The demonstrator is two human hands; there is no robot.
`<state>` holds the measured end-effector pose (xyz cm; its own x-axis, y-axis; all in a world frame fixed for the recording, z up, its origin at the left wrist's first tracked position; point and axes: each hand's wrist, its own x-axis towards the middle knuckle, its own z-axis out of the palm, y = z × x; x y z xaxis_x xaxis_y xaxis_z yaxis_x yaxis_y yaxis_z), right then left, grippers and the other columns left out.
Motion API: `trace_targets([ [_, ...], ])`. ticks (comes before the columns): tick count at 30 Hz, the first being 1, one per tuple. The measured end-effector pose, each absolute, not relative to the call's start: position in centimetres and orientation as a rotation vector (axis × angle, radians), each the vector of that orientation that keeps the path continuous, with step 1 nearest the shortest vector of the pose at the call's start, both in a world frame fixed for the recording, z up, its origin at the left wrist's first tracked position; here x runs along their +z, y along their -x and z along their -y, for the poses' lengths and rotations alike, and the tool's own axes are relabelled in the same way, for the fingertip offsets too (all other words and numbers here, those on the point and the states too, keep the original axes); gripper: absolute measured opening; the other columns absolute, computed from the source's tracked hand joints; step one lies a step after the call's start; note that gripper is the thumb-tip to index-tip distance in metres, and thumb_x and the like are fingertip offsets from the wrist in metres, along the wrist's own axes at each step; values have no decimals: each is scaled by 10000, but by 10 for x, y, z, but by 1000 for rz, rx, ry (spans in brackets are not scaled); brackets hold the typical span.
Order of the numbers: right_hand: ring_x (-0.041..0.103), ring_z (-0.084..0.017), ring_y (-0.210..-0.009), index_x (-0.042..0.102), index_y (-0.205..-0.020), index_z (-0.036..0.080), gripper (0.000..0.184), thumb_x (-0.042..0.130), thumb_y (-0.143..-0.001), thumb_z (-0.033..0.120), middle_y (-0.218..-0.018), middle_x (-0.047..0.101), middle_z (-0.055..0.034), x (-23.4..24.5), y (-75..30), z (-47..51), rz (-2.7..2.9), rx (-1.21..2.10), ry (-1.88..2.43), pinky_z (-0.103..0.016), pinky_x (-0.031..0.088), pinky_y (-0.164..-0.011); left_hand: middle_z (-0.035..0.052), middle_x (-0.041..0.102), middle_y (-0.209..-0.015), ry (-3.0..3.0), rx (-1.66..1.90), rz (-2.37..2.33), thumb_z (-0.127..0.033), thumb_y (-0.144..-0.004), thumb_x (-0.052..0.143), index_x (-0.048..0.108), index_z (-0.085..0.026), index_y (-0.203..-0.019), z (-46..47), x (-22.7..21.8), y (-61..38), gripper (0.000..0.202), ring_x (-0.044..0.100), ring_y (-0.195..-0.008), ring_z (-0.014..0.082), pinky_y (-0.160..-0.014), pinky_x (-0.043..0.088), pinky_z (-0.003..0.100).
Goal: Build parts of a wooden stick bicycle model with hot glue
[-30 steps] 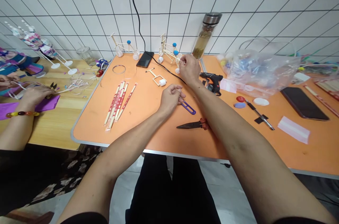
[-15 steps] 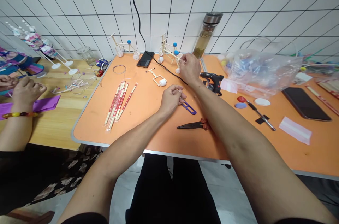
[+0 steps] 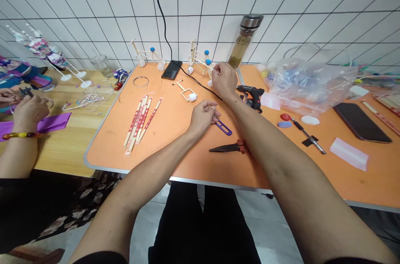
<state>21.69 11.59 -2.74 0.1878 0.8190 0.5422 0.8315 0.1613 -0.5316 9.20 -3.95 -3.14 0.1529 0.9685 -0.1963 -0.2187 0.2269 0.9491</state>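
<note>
The light, fragile stick-built wheeled model (image 3: pixel 194 58) stands at the back of the orange counter (image 3: pixel 106 147), its thin struts best taken near a joint. The right hand (image 3: pixel 223 80) pinches its end; the left hand (image 3: pixel 203 117) curls closed on something too small to tell, beside a purple loop (image 3: pixel 223 128).

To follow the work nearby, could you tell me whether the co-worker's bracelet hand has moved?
Yes, the bracelet hand moved left, away from the right tip of the purple paper.
</note>
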Motion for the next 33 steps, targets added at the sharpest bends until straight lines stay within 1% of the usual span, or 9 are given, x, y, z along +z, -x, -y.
trace_targets([
  [6, 691, -351, -1139, 672, -1017, 273, 116, 556, -1020, 258, -1183, 782, -123, -28, -220, -118, 1614, -38, 1623, -504, 557, -999, -46, 702, -711, -936, 1057, -1033, -73, -1100, 525, 647, -187, -1036, 40, -32, -93, 179, 603, -506, 65, -562, 473, 184],
  [15, 687, -340, -1115, 683, -1022, 275, 134, 551, -1002, 258, -1184, 795, -123, -22, -219, -117, 1622, -44, 1638, -489, 549, -987, -47, 708, -708, -939, 1055, -1034, -77, -1105, 526, 645, -187, -1048, 40, -31, -92, 172, 603, -508, 68, -568, 470, 187],
  [25, 692, -352, -1190, 684, -1051, 268, 131, 558, -1017, 251, -1211, 785, -122, -17, -216, -116, 1646, -13, 1707, -491, 538, -980, -47, 707, -709, -932, 1048, -1046, -74, -1092, 538, 650, -187, -1043, 40, -31, -94, 167, 600, -502, 63, -567, 474, 183],
  [33, 704, -353, -1151, 706, -1044, 263, 140, 574, -999, 253, -1191, 799, -114, -18, -208, -118, 1608, 3, 1722, -502, 548, -972, -50, 699, -703, -930, 1048, -1037, -77, -1097, 532, 643, -188, -1049, 40, -31, -93, 164, 598, -508, 67, -564, 478, 187],
])
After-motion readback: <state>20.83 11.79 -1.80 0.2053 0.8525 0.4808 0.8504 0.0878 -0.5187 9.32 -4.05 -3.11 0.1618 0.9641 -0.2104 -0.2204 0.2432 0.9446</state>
